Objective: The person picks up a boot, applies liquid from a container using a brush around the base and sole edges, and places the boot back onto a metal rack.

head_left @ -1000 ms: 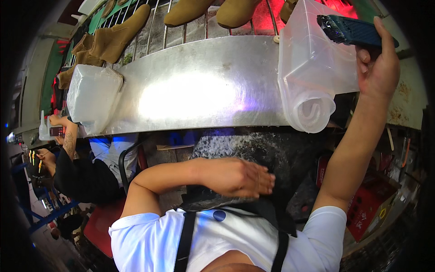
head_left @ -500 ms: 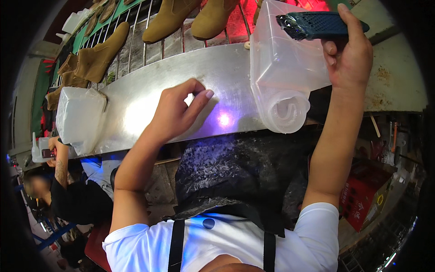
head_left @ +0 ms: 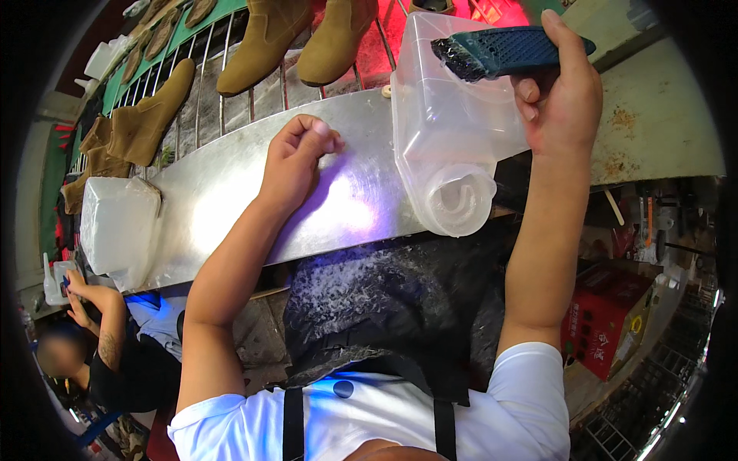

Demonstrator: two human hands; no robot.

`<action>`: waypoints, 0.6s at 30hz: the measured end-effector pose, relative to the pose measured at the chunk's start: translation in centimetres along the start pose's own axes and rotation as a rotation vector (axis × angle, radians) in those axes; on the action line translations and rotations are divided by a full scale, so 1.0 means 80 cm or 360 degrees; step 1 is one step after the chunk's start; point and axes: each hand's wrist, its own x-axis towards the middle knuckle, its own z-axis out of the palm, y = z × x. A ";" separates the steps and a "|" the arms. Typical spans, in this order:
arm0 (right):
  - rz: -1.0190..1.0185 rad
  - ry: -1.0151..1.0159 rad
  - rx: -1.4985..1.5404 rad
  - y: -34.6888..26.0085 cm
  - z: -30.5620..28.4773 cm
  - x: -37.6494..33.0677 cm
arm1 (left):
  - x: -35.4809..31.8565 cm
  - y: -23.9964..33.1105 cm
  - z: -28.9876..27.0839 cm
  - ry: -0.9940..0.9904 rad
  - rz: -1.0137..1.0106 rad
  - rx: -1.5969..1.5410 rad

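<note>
Shiny metal shelf (head_left: 231,207), left hand (head_left: 296,157) resting there, right hand (head_left: 561,92) gripping brush (head_left: 507,50)

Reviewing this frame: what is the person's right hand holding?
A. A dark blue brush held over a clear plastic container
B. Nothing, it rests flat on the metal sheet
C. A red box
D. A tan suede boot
A: the right hand grips a dark blue brush above the clear plastic container, while the left hand rests its fingertips on the metal sheet.
</note>
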 end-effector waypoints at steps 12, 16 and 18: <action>0.0083 0.0051 -0.0045 -0.005 0.013 -0.002 | -0.006 0.012 -0.005 -0.0188 -0.0222 -0.0070; 0.0075 0.0049 -0.0034 -0.007 0.016 -0.005 | -0.007 0.020 0.005 -0.0107 -0.0240 -0.0005; 0.0072 0.0040 -0.0009 -0.005 0.017 -0.006 | -0.006 0.012 -0.007 -0.0232 -0.0185 -0.0020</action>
